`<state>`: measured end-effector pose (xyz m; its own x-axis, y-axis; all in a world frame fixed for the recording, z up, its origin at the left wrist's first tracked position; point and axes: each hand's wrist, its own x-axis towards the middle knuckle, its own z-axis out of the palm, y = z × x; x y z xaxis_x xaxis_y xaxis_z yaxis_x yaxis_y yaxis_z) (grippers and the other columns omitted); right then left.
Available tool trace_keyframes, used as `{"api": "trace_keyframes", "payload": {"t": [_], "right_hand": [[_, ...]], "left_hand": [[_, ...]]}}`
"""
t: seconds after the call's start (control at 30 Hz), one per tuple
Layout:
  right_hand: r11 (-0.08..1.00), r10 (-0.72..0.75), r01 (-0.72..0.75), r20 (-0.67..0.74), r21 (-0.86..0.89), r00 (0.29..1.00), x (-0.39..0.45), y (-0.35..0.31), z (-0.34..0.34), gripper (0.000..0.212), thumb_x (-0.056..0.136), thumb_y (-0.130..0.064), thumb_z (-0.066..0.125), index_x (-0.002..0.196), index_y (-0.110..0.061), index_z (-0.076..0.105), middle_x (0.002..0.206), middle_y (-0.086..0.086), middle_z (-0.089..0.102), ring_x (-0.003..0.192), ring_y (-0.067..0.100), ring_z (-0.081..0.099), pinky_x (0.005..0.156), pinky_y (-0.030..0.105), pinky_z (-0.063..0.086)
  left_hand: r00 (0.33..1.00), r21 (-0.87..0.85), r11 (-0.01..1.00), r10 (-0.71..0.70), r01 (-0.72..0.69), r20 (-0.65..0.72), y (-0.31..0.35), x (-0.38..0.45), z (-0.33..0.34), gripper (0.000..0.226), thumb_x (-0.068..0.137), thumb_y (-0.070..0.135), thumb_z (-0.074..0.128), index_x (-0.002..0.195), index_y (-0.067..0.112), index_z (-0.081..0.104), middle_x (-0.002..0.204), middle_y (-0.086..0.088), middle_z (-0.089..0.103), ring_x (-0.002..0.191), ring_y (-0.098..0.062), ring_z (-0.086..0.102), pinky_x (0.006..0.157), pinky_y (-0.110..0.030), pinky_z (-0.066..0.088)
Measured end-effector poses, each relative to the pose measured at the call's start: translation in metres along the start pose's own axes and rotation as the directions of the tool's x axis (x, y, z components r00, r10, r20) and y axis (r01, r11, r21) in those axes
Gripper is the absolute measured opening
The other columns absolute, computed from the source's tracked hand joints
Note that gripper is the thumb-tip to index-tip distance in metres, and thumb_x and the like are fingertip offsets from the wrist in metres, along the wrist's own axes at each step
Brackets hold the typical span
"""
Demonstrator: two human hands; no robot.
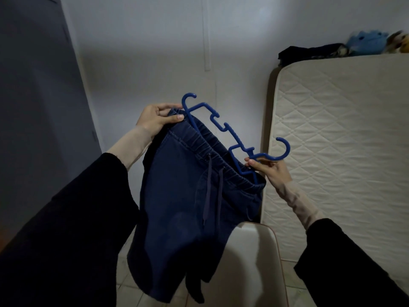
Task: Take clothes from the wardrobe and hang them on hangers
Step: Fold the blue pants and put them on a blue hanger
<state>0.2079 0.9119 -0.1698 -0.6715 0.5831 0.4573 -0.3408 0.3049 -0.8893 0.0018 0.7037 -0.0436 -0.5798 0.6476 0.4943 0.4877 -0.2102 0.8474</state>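
Hanging in the air between both hands, the dark blue trousers (188, 207) fall from their elastic waistband down toward the tiled floor (132, 291), legs pointing down and slightly left, with two drawstrings dangling from the front of the waist. The waistband runs on a slant, high at the upper left and lower at the right. Along that same slant lies the blue plastic hanger (234, 138), its long axis going from upper left to lower right just behind the waistband, with a curved hook at each end: one hook points up near the left hand, the other curls out past the right hand toward the mattress (345, 151).

The left hand (155, 119) is curled round the upper left corner of the waistband, thumb on the front of the cloth and fingers behind, right beside the hanger's upper end. The right hand (269, 171) is closed on the hanger's lower end, fingers pinching the blue bar just below the hook, at the right corner of the waistband. Both forearms wear pale sleeves under wide black ones.

The mattress stands upright against the wall on the right, with dark folded clothes (309, 53) and soft toys (365, 42) on top. A pale chair (254, 262) sits below the trousers.
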Motion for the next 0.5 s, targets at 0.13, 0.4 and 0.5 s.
{"api": "trace_keyframes", "payload": {"t": [0.13, 0.4, 0.5], "right_hand": [[0.997, 0.024, -0.017, 0.089, -0.075, 0.996, 0.002, -0.005, -0.008, 0.021, 0.081, 0.003, 0.061, 0.102, 0.006, 0.064, 0.067, -0.011, 0.073, 0.067, 0.001, 0.068, 0.064, 0.009, 0.051], [0.956, 0.138, -0.059, 0.265, -0.286, 0.954, 0.013, -0.030, -0.034, 0.012, 0.081, 0.000, 0.062, 0.092, 0.000, 0.068, 0.076, -0.005, 0.073, 0.070, 0.001, 0.068, 0.069, 0.011, 0.053], [0.929, 0.164, -0.052, 0.283, -0.367, 0.945, 0.014, -0.037, -0.050, 0.010, 0.081, -0.008, 0.064, 0.089, -0.005, 0.070, 0.085, 0.006, 0.073, 0.082, 0.013, 0.069, 0.084, 0.028, 0.053]], "left_hand": [[1.000, 0.112, 0.994, -0.010, 0.007, 0.026, -0.008, -0.004, -0.008, 0.028, 0.074, -0.003, 0.069, 0.095, 0.015, 0.065, 0.065, 0.014, 0.071, 0.068, 0.001, 0.067, 0.077, -0.015, 0.054], [0.991, 0.221, 0.975, -0.024, -0.006, 0.132, -0.011, -0.021, -0.015, 0.033, 0.073, -0.008, 0.068, 0.095, 0.015, 0.063, 0.058, 0.013, 0.069, 0.063, 0.003, 0.066, 0.071, -0.007, 0.049], [0.981, 0.205, 0.975, 0.050, -0.088, 0.186, -0.009, -0.031, -0.007, 0.048, 0.070, -0.009, 0.070, 0.105, 0.022, 0.057, 0.059, 0.003, 0.071, 0.063, -0.008, 0.068, 0.069, -0.018, 0.054]]}}
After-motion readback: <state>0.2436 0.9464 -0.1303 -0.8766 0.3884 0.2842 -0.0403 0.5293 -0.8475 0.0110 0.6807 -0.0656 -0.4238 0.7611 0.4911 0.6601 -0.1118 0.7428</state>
